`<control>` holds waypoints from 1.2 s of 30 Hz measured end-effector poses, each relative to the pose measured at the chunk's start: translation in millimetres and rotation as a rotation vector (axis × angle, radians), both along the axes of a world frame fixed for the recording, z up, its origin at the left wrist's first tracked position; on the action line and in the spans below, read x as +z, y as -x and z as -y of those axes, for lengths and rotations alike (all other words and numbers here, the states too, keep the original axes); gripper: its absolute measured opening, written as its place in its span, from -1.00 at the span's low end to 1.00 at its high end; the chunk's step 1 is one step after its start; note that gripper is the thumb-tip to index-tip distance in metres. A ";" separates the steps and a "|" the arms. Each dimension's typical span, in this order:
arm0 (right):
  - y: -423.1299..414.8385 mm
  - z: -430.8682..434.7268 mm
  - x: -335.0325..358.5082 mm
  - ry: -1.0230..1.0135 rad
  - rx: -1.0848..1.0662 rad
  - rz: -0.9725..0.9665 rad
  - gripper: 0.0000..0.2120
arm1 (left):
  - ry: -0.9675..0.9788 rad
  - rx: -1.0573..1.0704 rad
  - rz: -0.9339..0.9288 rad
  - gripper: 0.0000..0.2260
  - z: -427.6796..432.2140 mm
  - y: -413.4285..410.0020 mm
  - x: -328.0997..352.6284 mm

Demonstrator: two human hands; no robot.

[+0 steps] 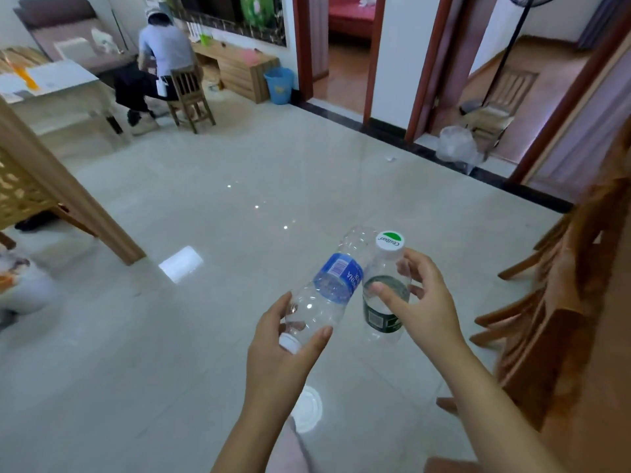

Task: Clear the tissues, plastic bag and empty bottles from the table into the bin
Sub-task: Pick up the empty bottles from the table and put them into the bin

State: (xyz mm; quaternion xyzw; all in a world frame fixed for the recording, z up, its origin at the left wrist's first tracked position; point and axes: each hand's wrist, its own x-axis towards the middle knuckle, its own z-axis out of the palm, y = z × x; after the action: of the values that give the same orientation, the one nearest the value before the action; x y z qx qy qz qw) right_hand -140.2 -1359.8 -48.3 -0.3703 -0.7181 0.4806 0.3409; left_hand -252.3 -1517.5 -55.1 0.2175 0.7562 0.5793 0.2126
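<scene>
Both hands are held out over a pale tiled floor (211, 336), each carrying an empty plastic bottle. The left hand (283, 349) has its grip closed around the neck end of a clear bottle with a blue label (327, 288); the white cap sits low, against the palm, and the base points up and away, so the bottle lies tilted with its bottom toward the upper right. The right hand (423, 302) has its grip around a clear bottle with a dark green label (382, 295), thumb across the front of the label and fingers wrapped behind; this bottle stands nearly upright, its white cap with a green mark on top. The two bottles lean close together, the blue-labelled one's upper body just beside the green-labelled one's shoulder; whether they touch cannot be told.

A stack of wooden chairs (560, 302) stands at the right edge of the view. Far off, by a doorway, sits a bin lined with a clear bag (456, 145), and a blue bucket (279, 84) stands beside a low wooden cabinet. A seated person (164, 63) on a wooden chair faces away at the far left, next to a counter (61, 78) with papers on it
</scene>
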 end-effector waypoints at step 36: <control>188.1 -450.8 13.4 -0.023 -0.686 -0.036 -0.46 | -0.015 -0.783 -0.210 -0.48 -577.0 265.4 43.8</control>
State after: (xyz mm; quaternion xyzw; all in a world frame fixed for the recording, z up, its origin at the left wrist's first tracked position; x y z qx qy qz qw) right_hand -328.3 -909.1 -34.8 -0.5778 -0.5509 0.3364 0.4995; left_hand -517.7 -940.5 -11.3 0.5484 0.6298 0.4346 0.3373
